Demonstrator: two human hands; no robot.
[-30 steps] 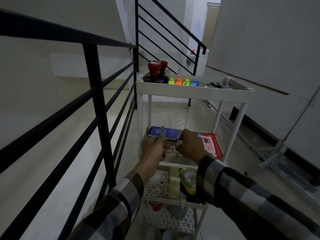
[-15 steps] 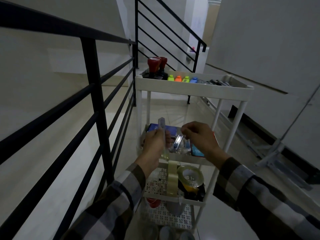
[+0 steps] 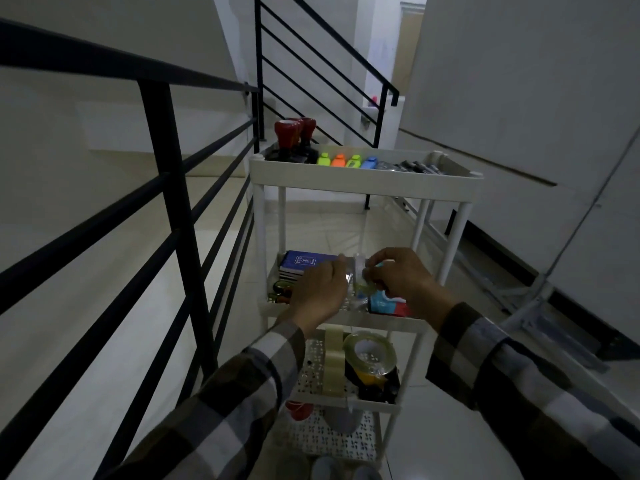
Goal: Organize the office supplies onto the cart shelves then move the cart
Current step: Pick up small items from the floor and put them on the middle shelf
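1. The fingers of the right hand curl in and pinch a small clear item standing upright over the second shelf; what the item is I cannot tell.
2. The left hand is just beside it on the left, fingers curled toward the same clear item; whether they close on it I cannot tell, as the back of the hand hides them.
3. Both hands hover over the second shelf of the white cart; one blue booklet stack lies at its far left, one red and blue packet at its right, and dark small things sit at the near left, too dim to name.
4. The top shelf carries two red-handled stamps, four highlighters in a row (green, orange, green, blue), and a row of dark pens whose count is unclear.
5. The third shelf holds tape: one clear roll on edge; one wide clear roll lying on a yellow roll.
6. The bottom shelf shows one red object, partly hidden.
7. A black railing runs along the cart's left; both sleeves are plaid.
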